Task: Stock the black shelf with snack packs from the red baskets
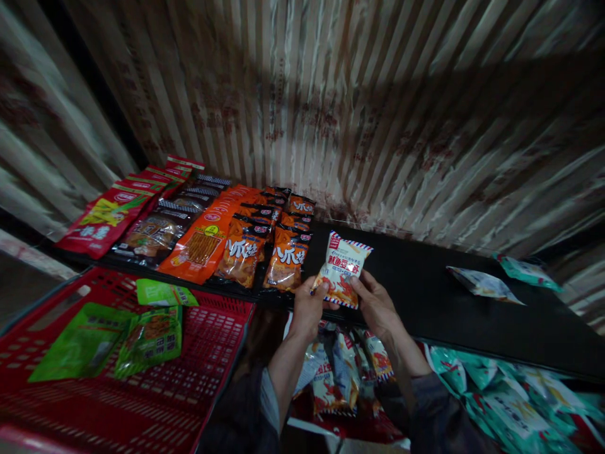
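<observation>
A white snack bag (344,268) with red lettering and a striped edge is held upright over the front of the black shelf (401,277). My left hand (309,306) pinches its lower left corner, and my right hand (375,302) grips its lower right side. Just left of it lie orange and black snack bags (287,258) in rows. Beneath my hands, several similar white bags (333,372) sit in a container below the shelf edge.
Red bags (116,214), brown bags (155,233) and an orange bag (201,243) line the shelf's left. A red basket (208,378) holds green packets (154,337). Two packets (484,284) (527,272) lie at right, above teal bags (515,410). Pleated curtain (331,94) hangs behind.
</observation>
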Action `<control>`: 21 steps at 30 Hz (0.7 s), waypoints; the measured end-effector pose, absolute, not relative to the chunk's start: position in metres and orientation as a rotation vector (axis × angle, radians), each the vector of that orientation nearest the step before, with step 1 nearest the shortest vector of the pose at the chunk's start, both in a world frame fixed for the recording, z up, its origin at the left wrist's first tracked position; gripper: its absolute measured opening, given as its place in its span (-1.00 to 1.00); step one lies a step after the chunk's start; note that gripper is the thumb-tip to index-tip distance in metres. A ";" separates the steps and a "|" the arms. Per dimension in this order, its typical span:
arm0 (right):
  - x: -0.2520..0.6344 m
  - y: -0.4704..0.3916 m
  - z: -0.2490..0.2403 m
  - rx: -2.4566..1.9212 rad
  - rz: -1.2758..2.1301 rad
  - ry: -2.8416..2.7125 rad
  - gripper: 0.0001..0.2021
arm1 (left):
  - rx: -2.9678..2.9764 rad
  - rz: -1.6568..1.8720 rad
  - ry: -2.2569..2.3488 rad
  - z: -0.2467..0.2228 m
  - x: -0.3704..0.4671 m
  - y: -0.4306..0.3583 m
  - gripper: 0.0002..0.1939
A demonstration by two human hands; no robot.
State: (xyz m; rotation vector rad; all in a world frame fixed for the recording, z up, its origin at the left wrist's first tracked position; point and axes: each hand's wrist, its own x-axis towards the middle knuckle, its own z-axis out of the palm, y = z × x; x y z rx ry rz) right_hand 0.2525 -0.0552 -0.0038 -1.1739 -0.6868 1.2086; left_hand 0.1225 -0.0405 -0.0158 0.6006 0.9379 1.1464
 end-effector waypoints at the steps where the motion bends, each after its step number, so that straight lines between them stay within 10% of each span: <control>1: 0.252 -0.054 -0.004 -1.184 1.202 -0.696 -0.53 | 0.608 1.147 0.939 -0.016 0.124 -0.041 -0.77; 21: 0.265 -0.029 -0.008 -1.273 1.194 -0.696 -0.52 | 0.675 1.211 0.937 -0.031 0.137 -0.033 -0.84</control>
